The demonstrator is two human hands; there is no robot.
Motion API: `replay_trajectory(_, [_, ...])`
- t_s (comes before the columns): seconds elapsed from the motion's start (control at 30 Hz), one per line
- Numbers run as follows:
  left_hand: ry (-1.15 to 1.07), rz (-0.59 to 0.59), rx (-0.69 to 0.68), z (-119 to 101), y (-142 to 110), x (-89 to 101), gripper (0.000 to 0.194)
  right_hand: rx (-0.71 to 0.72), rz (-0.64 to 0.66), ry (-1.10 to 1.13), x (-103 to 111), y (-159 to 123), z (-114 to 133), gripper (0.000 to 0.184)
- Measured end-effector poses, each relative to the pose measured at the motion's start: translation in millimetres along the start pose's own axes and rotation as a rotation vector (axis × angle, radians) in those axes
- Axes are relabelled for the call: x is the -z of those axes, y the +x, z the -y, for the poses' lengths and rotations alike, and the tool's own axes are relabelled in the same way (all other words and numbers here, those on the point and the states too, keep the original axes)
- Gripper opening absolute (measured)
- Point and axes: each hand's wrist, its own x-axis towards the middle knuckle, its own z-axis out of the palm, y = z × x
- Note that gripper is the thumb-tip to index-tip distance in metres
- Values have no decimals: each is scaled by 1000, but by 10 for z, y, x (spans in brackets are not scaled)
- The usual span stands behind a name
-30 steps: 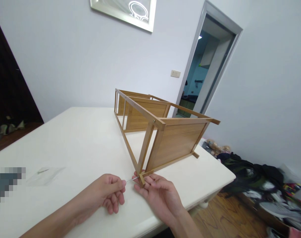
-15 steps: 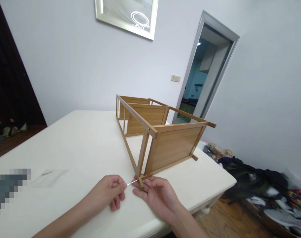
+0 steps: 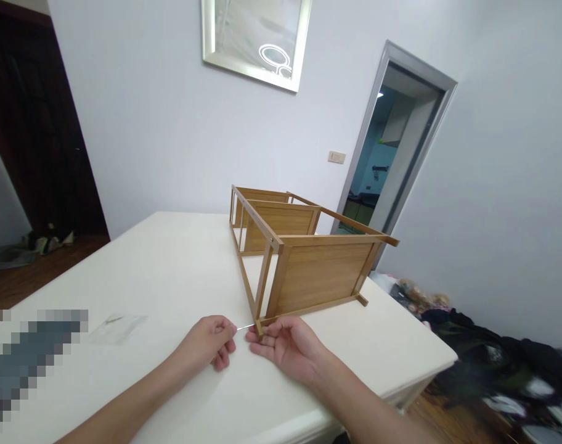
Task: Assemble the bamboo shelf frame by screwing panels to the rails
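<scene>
A wooden shelf rack point(image 3: 325, 271) lies on its side on the white table point(image 3: 183, 265), its slatted frame running away from me. My left hand point(image 3: 215, 339) pinches a thin silver hex key point(image 3: 244, 327) between thumb and forefinger. The key's far tip meets the lower near corner of the rack, beside the leg end point(image 3: 259, 328). My right hand point(image 3: 290, 348) is palm up at that same corner, its curled fingers around the leg end and partly behind it. A bolt head point(image 3: 272, 240) shows on the upper near corner.
A clear plastic bag point(image 3: 119, 328) with a small part lies on the table at left, near a blurred-out patch point(image 3: 26, 364). Beyond the table's right edge, clothes and bags point(image 3: 498, 351) are piled up. The rack's far end is close to the wall.
The view has shifted, so the rack and table sit a little differently in the picture. Both hands keep their hold at the lower corner, the key still against it.
</scene>
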Motion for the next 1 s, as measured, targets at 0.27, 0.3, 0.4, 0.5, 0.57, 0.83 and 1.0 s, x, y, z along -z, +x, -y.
replay_trajectory(0.27, [257,-74,-102,21,121,92,34,70,58,-42,27,145,-33,24])
replay_trajectory(0.3, [294,-81,-113,16,115,96,33,76,61,-40,30,143,-43,23])
replay_trajectory(0.4, [404,-108,-172,0,87,113,29,84,65,-47,32,141,-59,23])
replay_trajectory(0.5, [513,-126,-250,-15,61,135,27,90,63,-46,29,144,-54,21])
replay_trajectory(0.57, [582,-145,-291,-31,47,144,25,90,61,-38,27,143,-47,21])
replay_trajectory(0.83, [712,-193,-315,-115,-4,130,23,91,66,-48,36,125,-52,19])
replay_trajectory(1.0, [663,-151,-285,-145,-8,137,25,95,57,-64,37,127,-43,19])
